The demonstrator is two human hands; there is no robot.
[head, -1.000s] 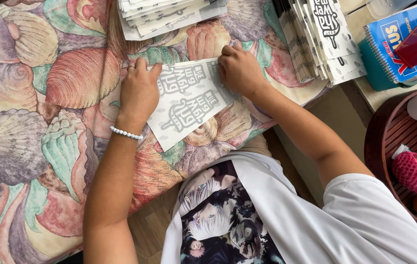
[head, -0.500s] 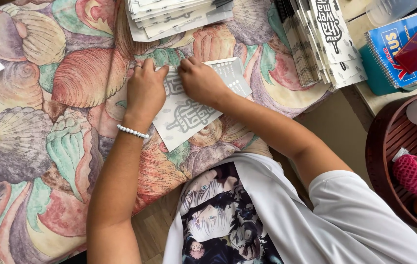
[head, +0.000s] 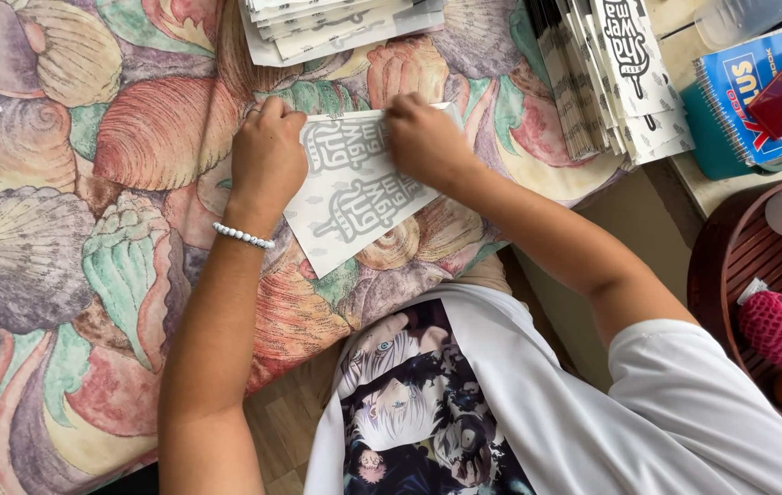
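- Cloth (head: 61, 257) with a shell print covers the table; I see the sheet (head: 354, 197) lying on it at centre, printed side up.
- Stacks of more sheets sit far (head: 336, 23) and far right (head: 620, 78); a basket (head: 730, 266) of fruit is at the right.
- Right hand (head: 428, 142) has slid left along the sheet's far edge since a second ago, fingers together, pressing down. I judge a fold is being creased.
- Left hand (head: 267, 156), fingers curled together, pins the far left corner as before.
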